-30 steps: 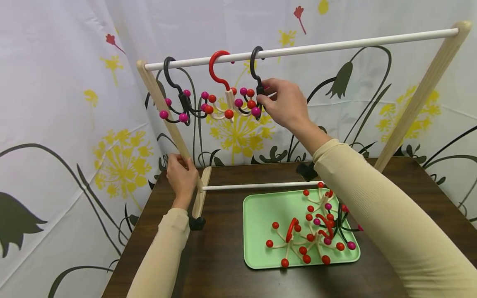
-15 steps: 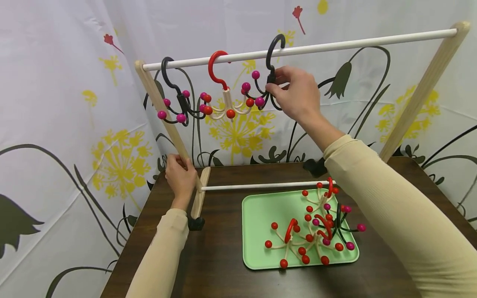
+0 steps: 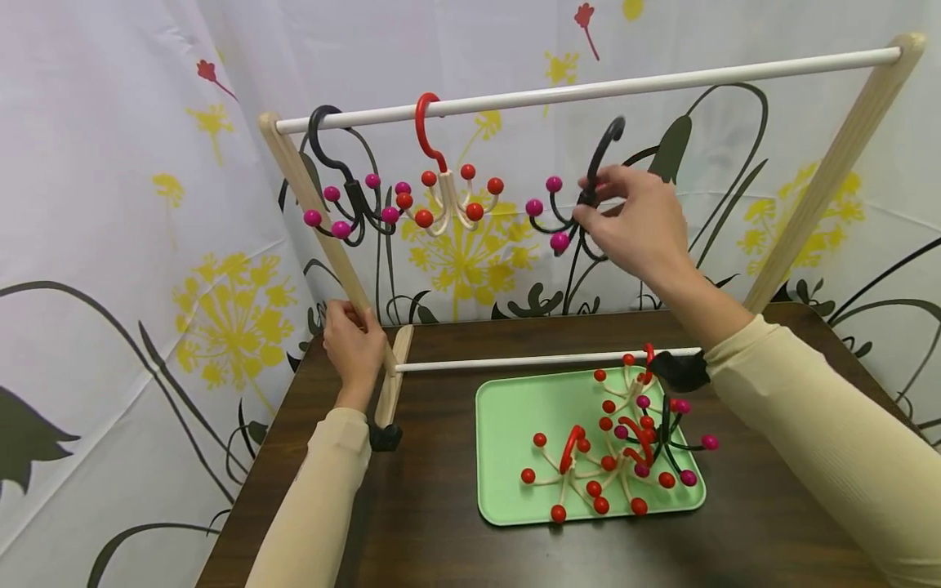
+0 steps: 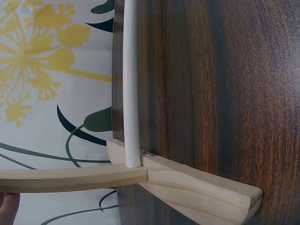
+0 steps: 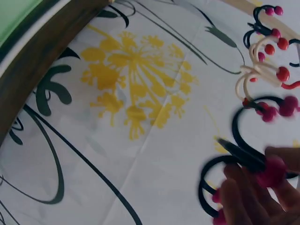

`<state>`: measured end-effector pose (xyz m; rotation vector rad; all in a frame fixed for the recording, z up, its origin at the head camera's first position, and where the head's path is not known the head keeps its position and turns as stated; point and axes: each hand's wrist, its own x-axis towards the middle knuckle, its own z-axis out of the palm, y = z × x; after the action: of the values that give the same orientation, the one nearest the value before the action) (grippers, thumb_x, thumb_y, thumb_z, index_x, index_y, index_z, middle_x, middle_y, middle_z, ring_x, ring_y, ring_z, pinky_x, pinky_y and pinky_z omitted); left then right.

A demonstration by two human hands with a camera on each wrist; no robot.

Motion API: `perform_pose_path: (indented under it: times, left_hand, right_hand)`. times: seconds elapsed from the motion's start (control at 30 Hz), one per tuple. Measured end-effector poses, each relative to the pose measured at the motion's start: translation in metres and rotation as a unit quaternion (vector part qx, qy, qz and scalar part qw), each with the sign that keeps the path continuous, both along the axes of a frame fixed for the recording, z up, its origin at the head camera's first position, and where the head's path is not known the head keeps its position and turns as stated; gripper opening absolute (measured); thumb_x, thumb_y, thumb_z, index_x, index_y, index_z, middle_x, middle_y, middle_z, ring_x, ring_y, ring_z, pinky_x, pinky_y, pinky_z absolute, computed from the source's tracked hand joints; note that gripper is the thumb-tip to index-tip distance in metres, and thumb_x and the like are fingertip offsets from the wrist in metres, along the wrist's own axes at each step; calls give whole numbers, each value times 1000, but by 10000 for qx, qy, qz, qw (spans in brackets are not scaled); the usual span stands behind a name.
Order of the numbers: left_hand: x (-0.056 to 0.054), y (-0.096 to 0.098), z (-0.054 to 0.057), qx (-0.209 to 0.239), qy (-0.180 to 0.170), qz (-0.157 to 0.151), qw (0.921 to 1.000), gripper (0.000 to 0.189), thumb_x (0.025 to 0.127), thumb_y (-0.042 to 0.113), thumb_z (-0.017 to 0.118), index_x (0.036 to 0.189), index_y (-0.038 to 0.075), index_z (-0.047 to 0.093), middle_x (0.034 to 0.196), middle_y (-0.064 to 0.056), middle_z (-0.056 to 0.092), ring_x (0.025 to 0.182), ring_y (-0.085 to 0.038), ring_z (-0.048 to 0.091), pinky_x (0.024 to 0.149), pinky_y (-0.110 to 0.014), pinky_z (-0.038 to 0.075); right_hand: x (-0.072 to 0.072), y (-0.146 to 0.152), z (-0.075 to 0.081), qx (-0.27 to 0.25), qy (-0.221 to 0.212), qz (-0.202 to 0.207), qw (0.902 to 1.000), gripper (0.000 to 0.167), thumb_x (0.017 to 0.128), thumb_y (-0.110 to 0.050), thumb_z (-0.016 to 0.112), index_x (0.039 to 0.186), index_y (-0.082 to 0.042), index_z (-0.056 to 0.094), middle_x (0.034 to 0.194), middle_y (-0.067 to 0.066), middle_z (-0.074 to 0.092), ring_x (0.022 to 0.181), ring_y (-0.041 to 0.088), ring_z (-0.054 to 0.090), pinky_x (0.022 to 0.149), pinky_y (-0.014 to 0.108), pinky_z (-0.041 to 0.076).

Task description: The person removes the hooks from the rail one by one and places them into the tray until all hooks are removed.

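Note:
My right hand (image 3: 641, 219) pinches a black hanger with magenta ball tips (image 3: 588, 196) by its stem. Its hook stands below the white top rail (image 3: 632, 85), apart from it. In the right wrist view the black hanger (image 5: 246, 157) shows blurred among the fingers. My left hand (image 3: 354, 347) grips the left wooden post (image 3: 338, 257) of the rack low down. In the left wrist view only a fingertip or two shows at the post (image 4: 70, 179). Left on the rail hang another black hanger with magenta balls (image 3: 354, 196) and a red-hooked cream hanger with red balls (image 3: 447, 200).
A green tray (image 3: 515, 408) on the dark wood table (image 3: 434, 506) bears several red-hooked cream hangers (image 3: 569, 469) and a black one with magenta balls (image 3: 665, 433), crowded to its right. Behind it runs the white lower bar (image 3: 507, 362). A flowered curtain (image 3: 235, 163) hangs behind.
My right hand has lifted the black hanger off the top rail, then carried it right and down. The red-hooked hanger on the rail has turned a little. My left hand stays on the post.

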<state>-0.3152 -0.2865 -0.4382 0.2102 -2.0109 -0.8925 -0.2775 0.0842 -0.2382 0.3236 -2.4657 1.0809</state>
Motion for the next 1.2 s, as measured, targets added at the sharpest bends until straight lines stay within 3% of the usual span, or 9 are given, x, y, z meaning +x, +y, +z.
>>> perform_pose_path:
  times: [0.17, 0.27, 0.4, 0.53, 0.73, 0.87, 1.2]
  left_hand:
    - [-2, 2, 1, 22, 8, -13, 10000, 21, 88, 12, 68, 96, -2, 54, 83, -16, 55, 75, -35, 55, 70, -52, 42]
    - [-2, 2, 2, 21, -11, 19, 10000, 21, 88, 12, 67, 97, -2, 54, 84, -16, 55, 76, -35, 55, 71, -52, 42]
    - [-1, 2, 3, 5, -111, 32, 9999, 21, 88, 13, 66, 97, -2, 54, 84, -16, 55, 77, -35, 56, 72, -52, 42]
    - [-1, 2, 3, 41, -139, 88, 9999, 21, 88, 13, 67, 97, -1, 54, 83, -16, 55, 76, -34, 55, 71, -52, 42]
    - [0, 2, 5, 62, -159, 122, 9998, 21, 88, 13, 67, 96, -1, 54, 83, -14, 54, 75, -34, 55, 70, -52, 42]
    - [-1, 2, 4, 77, -152, 134, 9998, 21, 88, 13, 67, 97, -1, 53, 83, -14, 55, 75, -34, 55, 70, -52, 42]
    - [-1, 2, 3, 95, -113, 73, 9999, 21, 88, 12, 69, 97, -1, 54, 84, -15, 56, 75, -34, 56, 71, -52, 42]
  right_hand:
    - [14, -7, -34, 861, -892, 843, 9887, 21, 84, -19, 73, 104, -11, 71, 95, 6, 73, 92, 24, 65, 77, 40, 44]
    - [22, -23, -58, 1350, -1235, 1337, 9740, 15, 81, -20, 75, 95, -14, 71, 85, 1, 72, 83, 21, 64, 75, 39, 46]
    - [33, -45, -90, 1860, -1344, 1981, 9529, 12, 80, -17, 77, 90, -18, 70, 82, -6, 69, 77, 16, 62, 71, 36, 47]
    - [40, -66, -118, 2342, -1295, 2616, 9273, 12, 83, -15, 76, 91, -22, 73, 83, -8, 69, 79, 15, 63, 69, 34, 49]
    - [43, -81, -144, 2845, -1325, 3679, 8753, 9, 86, -14, 74, 92, -20, 76, 84, -8, 70, 85, 15, 64, 74, 30, 49]
    - [42, -86, -153, 2892, -1493, 3950, 8591, 9, 88, -11, 72, 92, -17, 77, 84, -11, 69, 84, 11, 62, 73, 26, 47]
    - [51, -89, -169, 3127, -1987, 3922, 8420, 15, 86, -2, 68, 85, -15, 75, 76, -11, 64, 72, 6, 55, 68, 24, 46]
